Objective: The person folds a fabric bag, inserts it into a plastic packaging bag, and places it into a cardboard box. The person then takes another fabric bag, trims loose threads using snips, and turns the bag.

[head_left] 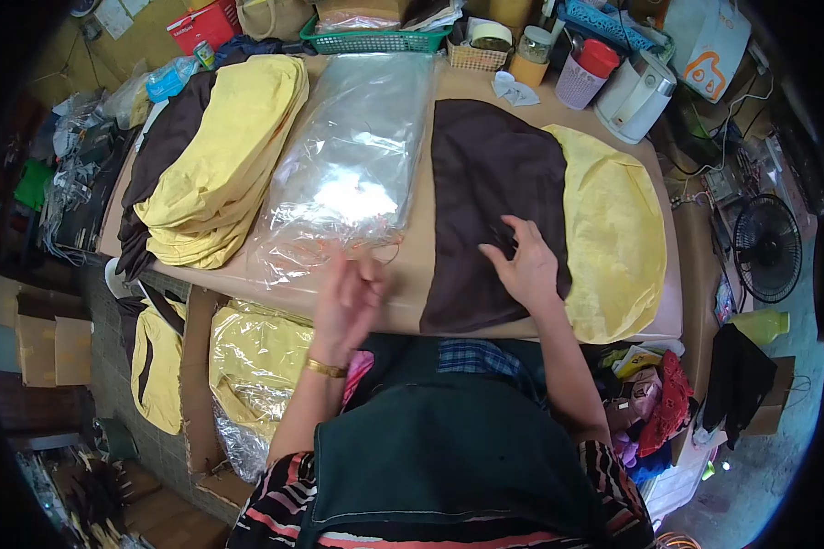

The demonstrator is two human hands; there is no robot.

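My right hand (529,270) is over the dark brown part of a garment or cloth piece (485,183), thumb and fingers curved around something small and dark that I cannot make out. Beside the brown part, on its right, lies a yellow cloth part (618,229). My left hand (348,297), blurred by motion, is raised near the table's front edge, at the lower end of a stack of clear plastic bags (357,137); its fingers are smeared. A pile of folded yellow and brown cloth (229,146) lies left of the bags.
An open cardboard box (195,384) with plastic-wrapped yellow cloth (256,357) stands below the table's front edge. Along the back are a green basket (375,42), jars (531,57), a pink cup holder (580,82) and a kettle (636,96). A fan (767,247) stands right.
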